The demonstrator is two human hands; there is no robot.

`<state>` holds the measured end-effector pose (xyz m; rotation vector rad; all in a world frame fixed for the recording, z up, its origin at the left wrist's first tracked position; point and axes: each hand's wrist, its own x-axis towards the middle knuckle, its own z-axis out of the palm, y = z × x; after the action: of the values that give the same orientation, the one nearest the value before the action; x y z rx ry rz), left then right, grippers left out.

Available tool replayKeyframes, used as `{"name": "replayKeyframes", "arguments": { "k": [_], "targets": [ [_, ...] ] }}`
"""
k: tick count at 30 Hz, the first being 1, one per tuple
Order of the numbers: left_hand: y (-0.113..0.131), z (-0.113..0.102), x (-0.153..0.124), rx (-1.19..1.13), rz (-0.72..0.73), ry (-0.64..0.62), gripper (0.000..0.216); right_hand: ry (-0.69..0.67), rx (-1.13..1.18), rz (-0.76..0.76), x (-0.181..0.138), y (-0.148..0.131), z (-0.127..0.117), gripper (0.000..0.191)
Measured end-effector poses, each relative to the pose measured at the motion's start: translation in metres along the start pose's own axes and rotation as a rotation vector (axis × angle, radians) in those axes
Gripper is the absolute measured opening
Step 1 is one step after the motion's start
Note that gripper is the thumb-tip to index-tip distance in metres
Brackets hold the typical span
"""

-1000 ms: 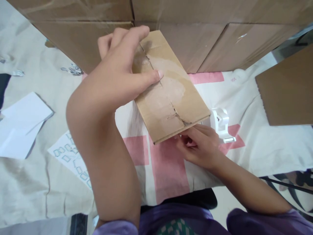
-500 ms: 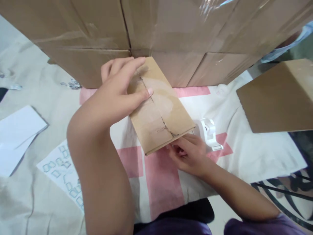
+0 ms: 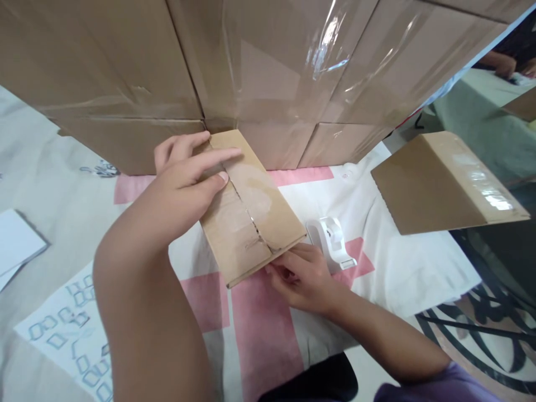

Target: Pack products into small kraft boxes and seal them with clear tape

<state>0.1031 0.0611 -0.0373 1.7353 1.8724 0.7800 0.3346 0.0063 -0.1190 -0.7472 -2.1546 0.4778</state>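
A small flat cardboard box (image 3: pixel 259 215) with clear tape along its middle seam lies tilted on a white and pink cloth (image 3: pixel 268 329). My left hand (image 3: pixel 184 178) grips its far left end, with the fingers over the top and the thumb pressed on the seam. At the near end of the box, my right hand (image 3: pixel 304 279) has its fingers curled and pinched at the edge; what they hold is hidden. A white tape dispenser (image 3: pixel 330 243) stands just right of that hand.
Large taped cardboard boxes (image 3: pixel 251 72) form a wall right behind the small box. Another small brown box (image 3: pixel 439 184) lies at the right. White paper (image 3: pixel 17 245) and a sheet of printed shapes (image 3: pixel 67 329) lie at the left.
The view has tilted up and shifted, so the box and hands sit lower and further left in the picture. Both hands keep the same hold on the box.
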Motion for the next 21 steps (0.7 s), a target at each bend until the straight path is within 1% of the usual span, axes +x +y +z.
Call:
{"name": "replayKeyframes", "arguments": {
  "k": [6,10,16,19,21],
  "targets": [
    [0.006,0.000,-0.002,0.033,0.015,0.003,0.039,0.015,-0.010,-0.002,0.002,-0.001,-0.001,0.012],
    [0.005,0.002,-0.001,0.030,0.025,0.028,0.039,0.015,-0.022,-0.002,0.002,-0.001,0.000,0.012],
    [0.008,0.004,-0.002,0.069,0.015,0.025,0.038,0.017,-0.040,0.014,0.000,-0.001,0.000,0.015],
    [0.013,-0.002,-0.007,0.134,0.050,0.070,0.037,0.034,-0.062,0.007,0.001,0.000,-0.001,0.019],
    [0.016,-0.010,-0.011,0.159,0.113,0.164,0.040,0.034,-0.066,0.006,0.002,0.001,-0.001,0.018]
  ]
}}
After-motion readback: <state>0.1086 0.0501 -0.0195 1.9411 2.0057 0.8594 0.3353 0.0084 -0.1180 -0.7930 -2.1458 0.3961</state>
